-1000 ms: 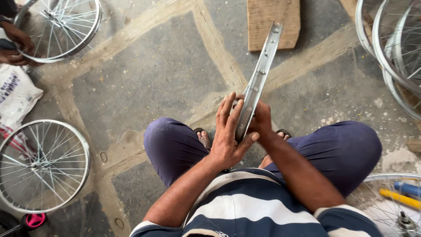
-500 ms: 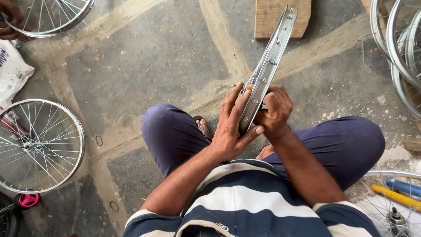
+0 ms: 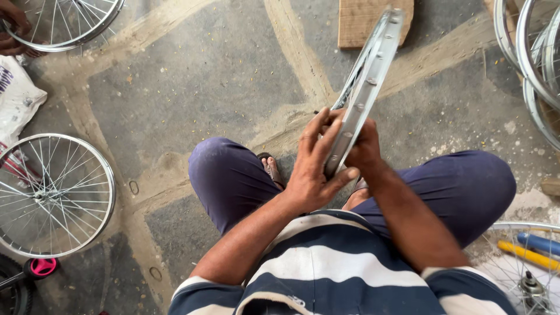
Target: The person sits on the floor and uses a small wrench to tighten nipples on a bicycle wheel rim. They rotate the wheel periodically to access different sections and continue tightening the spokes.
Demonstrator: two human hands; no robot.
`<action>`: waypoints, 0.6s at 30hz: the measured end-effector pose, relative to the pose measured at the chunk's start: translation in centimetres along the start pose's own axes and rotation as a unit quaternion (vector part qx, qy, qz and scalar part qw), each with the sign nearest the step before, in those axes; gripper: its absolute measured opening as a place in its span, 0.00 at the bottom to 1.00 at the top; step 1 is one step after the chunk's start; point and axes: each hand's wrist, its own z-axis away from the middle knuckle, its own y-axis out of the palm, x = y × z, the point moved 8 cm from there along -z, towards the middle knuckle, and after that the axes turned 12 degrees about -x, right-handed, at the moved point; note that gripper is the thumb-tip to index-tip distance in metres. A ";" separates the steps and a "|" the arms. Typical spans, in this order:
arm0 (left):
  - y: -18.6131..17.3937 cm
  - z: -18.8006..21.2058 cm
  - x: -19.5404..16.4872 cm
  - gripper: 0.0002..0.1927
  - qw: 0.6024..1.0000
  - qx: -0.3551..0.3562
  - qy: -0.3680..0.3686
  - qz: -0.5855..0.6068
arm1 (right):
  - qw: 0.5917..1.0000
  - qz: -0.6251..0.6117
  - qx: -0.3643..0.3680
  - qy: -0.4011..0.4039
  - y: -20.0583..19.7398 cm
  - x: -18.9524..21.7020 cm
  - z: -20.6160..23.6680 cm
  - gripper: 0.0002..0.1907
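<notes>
I sit low over a stone floor with my knees spread, holding a bare silver bicycle rim (image 3: 370,76) edge-on between them. It stands upright and leans away from me toward a wooden block. My left hand (image 3: 315,166) presses flat against the rim's left side, fingers spread, thumb hooked under its near edge. My right hand (image 3: 364,146) grips the rim from the right side, its fingers hidden behind the metal. Nipple holes show along the rim's inner face.
A spoked wheel (image 3: 49,195) lies on the floor at left, another wheel (image 3: 64,23) at top left under another person's hand (image 3: 13,29). Several rims (image 3: 534,64) lean at the right. A wooden block (image 3: 364,20) lies ahead. A white bag (image 3: 14,99), yellow and blue tools (image 3: 534,248).
The view has shifted so the rim and hands sit higher in frame. My right hand has slid up along the rim's right side; my left stays pressed against it.
</notes>
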 end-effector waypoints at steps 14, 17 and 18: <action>0.0 -0.1 -0.2 0.45 1.000 0.015 -0.011 0.011 | 0.980 -0.074 0.053 0.179 -2.2 1.8 0.2 0.26; -0.2 -0.2 0.5 0.46 1.000 0.023 -0.013 0.003 | 0.950 0.282 -0.096 -0.096 -1.8 6.3 -0.3 0.19; -0.3 -0.1 0.6 0.47 0.999 0.031 -0.010 -0.002 | 0.952 0.265 -0.105 -0.108 -1.5 6.7 -0.3 0.19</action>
